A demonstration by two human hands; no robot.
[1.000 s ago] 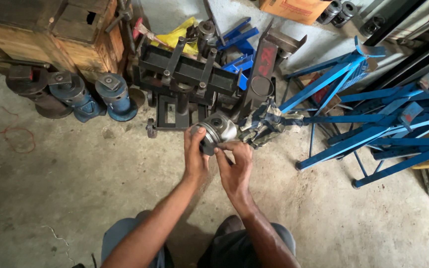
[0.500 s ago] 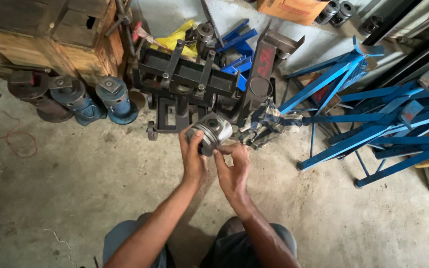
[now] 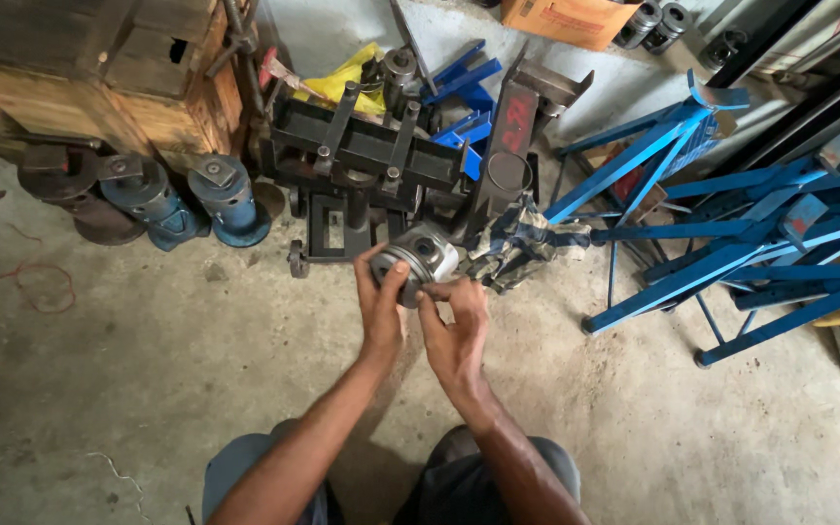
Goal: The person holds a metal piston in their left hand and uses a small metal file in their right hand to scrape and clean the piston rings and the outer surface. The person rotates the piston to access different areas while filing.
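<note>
Metal piston (image 3: 424, 261) held mid-air over concrete floor (image 3: 128, 389), just in front of black press frame (image 3: 362, 156) at 12. Left hand (image 3: 381, 306) wrapped round crown side, thumb across face. Right hand (image 3: 454, 326) at 5, fingertips pinching lower skirt edge. Grip looks light — could slip, drop on concrete, dent skirt. Rag (image 3: 517, 243) at 3, blue stands (image 3: 712, 214) beyond; blue cylinders (image 3: 187, 199) at 9.

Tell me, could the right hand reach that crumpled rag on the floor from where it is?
Probably yes. The right hand sits just beside the crumpled rag, with open floor between them. It would first have to let go of the metal piston, which both it and the left hand are touching.
</note>
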